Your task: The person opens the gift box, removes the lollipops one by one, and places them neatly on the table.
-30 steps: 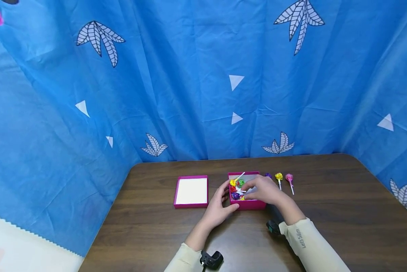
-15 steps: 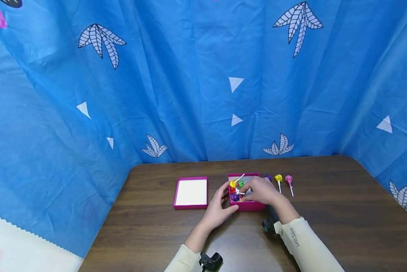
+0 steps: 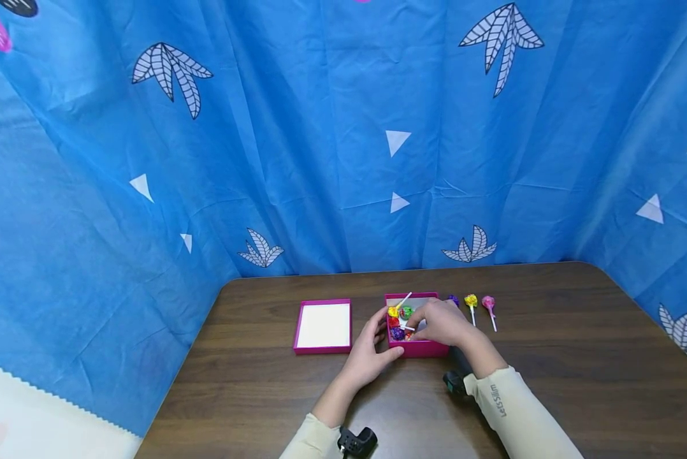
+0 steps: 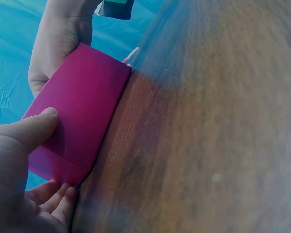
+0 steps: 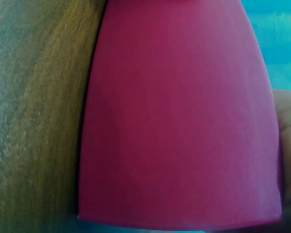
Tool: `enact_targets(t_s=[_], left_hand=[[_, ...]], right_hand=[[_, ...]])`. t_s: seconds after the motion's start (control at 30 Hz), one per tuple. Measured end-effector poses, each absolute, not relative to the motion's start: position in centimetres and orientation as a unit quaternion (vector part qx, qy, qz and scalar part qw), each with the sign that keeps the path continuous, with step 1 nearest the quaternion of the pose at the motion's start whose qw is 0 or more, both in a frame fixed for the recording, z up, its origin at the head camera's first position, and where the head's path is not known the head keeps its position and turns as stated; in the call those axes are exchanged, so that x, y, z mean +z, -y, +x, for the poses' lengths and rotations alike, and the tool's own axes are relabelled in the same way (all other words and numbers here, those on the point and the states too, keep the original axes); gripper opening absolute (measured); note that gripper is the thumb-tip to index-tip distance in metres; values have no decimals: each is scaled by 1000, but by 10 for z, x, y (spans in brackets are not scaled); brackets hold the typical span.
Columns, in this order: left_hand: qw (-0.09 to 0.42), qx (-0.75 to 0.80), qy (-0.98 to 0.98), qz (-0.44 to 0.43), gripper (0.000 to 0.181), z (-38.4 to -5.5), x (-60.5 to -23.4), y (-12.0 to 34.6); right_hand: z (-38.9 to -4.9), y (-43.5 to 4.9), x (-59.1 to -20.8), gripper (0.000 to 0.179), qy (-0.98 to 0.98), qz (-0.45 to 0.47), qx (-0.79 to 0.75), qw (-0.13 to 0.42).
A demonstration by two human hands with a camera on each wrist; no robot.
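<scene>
A magenta box (image 3: 424,348) stands on the table with several wrapped lollipops inside: yellow (image 3: 393,312), green (image 3: 406,312), red (image 3: 394,322) and purple (image 3: 397,333). My left hand (image 3: 368,357) grips the box's left end. In the left wrist view its thumb (image 4: 43,124) presses the front wall while the other fingers (image 4: 53,194) wrap around the end. My right hand (image 3: 443,322) reaches over the rim, thumb and fingers curled in around a lollipop's white stick (image 3: 408,328). Box walls hide the right fingertips in both wrist views.
A shallow magenta lid (image 3: 323,326) with a white inside lies left of the box. Right of the box are a partly hidden purple lollipop (image 3: 454,299), a yellow lollipop (image 3: 471,301) and a pink lollipop (image 3: 489,303). A blue curtain (image 3: 332,159) hangs behind the table.
My right hand has dipped slightly lower and leftward inside the box, its thumb and fingers drawing closer together. My left hand has stayed on the box, which has not moved.
</scene>
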State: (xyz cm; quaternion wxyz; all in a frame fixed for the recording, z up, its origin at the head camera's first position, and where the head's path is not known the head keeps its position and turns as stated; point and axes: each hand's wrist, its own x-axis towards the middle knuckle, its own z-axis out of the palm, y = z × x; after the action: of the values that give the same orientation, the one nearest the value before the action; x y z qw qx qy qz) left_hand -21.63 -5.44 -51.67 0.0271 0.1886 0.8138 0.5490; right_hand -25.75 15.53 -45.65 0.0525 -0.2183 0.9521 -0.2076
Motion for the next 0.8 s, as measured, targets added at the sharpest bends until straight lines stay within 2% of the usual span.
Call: enact_targets(t_s=[0.4, 0.8], left_hand=[[39, 545, -818, 177, 82, -216, -519, 55], [40, 548, -816, 178, 82, -216, -516, 56]], right_hand=[[-256, -157, -458, 18, -952, -197, -229, 54], [-253, -160, -453, 17, -954, -203, -218, -20]])
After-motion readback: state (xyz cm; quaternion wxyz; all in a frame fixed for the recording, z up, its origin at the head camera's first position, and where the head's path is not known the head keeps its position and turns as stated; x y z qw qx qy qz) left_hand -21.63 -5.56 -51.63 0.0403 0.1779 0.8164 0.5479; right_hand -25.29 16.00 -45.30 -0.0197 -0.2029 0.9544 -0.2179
